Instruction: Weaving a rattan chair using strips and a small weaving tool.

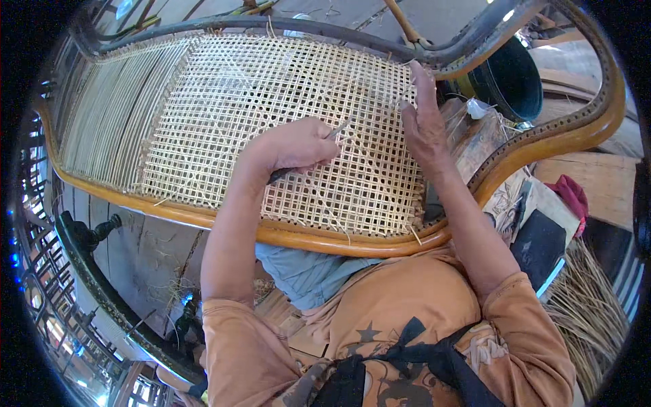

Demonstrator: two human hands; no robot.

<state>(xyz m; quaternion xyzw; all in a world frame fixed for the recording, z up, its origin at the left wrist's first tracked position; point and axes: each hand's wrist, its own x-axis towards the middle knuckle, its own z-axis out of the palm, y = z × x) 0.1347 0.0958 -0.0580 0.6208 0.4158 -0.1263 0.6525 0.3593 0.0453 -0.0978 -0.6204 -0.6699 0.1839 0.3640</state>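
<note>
Across my lap lies a curved wooden chair frame (325, 243) with woven cane webbing (224, 122) stretched over it. My left hand (298, 144) is closed in a fist over the middle of the webbing. It grips a thin pointed metal tool (338, 130), whose dark handle sticks out below the fist. At the webbing's right border, my right hand (427, 129) rests with forefinger stretched out and thumb apart. Its other fingers are partly hidden. Loose cane ends stick out along the near rail.
At the upper right stands a dark bucket (519, 78). A bundle of cane strands (590, 292) lies at the right, near a black flat object (539, 241) and a dark red cloth (568, 198). Another dark curved wooden frame (102, 288) is at the lower left.
</note>
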